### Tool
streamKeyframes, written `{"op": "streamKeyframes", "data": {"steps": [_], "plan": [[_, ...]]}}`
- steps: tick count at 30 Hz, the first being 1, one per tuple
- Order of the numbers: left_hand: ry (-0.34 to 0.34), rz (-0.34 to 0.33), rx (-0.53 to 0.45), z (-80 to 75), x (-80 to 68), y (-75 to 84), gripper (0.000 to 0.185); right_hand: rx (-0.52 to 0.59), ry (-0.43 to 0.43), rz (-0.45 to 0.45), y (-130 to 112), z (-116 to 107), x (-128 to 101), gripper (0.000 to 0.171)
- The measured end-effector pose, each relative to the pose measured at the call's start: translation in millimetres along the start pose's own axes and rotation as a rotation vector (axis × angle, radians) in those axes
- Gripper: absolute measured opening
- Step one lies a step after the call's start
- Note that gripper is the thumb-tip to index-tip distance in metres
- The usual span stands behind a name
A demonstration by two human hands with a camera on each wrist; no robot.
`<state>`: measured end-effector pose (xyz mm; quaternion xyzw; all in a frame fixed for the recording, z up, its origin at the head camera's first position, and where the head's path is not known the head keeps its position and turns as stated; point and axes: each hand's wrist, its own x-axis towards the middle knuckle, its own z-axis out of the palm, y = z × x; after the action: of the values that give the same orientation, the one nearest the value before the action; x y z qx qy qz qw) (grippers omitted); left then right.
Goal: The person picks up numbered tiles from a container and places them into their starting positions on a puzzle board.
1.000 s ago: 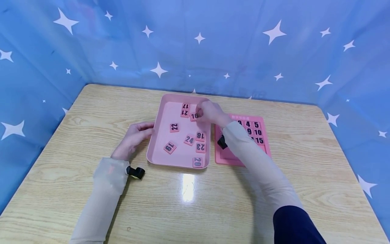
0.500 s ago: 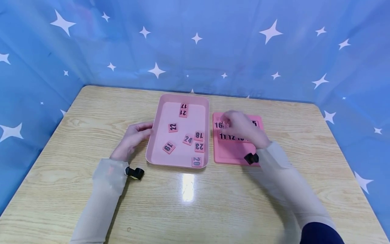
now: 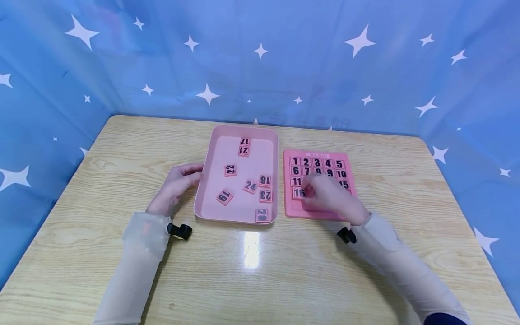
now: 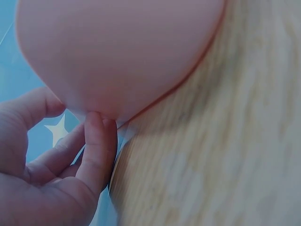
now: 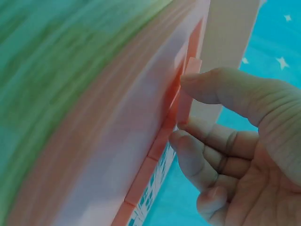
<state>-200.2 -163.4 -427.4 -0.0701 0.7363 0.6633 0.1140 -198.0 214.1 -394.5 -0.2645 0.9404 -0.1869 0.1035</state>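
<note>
My right hand [image 3: 325, 194] pinches the pink number tile 16 [image 3: 299, 193] between thumb and fingertips. In the right wrist view, the tile [image 5: 189, 92] stands tilted on edge just over the puzzle board. The pink number puzzle board [image 3: 308, 212] holds rows of tiles, 1 to 5 on top; my hand covers part of the third row. My left hand [image 3: 176, 183] rests its fingertips against the left outer side of the pink tray [image 3: 209, 180]. In the left wrist view, thumb and fingers [image 4: 95, 136] touch the tray's wall [image 4: 117, 61].
Loose tiles lie in the tray, among them 22 [image 3: 230, 169], 19 [image 3: 225, 197], 24 [image 3: 250, 186] and 20 [image 3: 262, 215]. Board and tray stand side by side on a wooden table [image 3: 203, 280]. A blue star-patterned cloth [image 3: 227, 54] hangs behind.
My right hand has lifted tile 16 from the tray, carried it right, and brought it down to the board's fourth row at the left. My left hand stays at the tray.
</note>
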Motion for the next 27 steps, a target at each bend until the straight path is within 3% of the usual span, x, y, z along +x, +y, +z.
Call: {"op": "streamKeyframes", "data": {"steps": [7, 11, 22, 27], "plan": [[0.006, -0.007, 0.016, 0.2, -1.1, 1.3, 0.045, -0.202, 0.041, -0.023, -10.9, 5.4, -1.9, 0.021], [0.006, -0.005, 0.011, 0.4, -1.0, 1.1, 0.045, -0.264, 0.077, -0.039, -14.8, 6.6, -3.4, 0.022], [0.003, 0.011, -0.020, -0.3, 0.9, -2.3, 0.043, -0.261, 0.184, -0.020, -12.0, 13.0, -6.4, 0.013], [0.004, 0.010, -0.017, 0.2, 1.3, -2.6, 0.043, -0.235, 0.171, 0.005, -10.0, 10.0, -5.2, 0.015]]}}
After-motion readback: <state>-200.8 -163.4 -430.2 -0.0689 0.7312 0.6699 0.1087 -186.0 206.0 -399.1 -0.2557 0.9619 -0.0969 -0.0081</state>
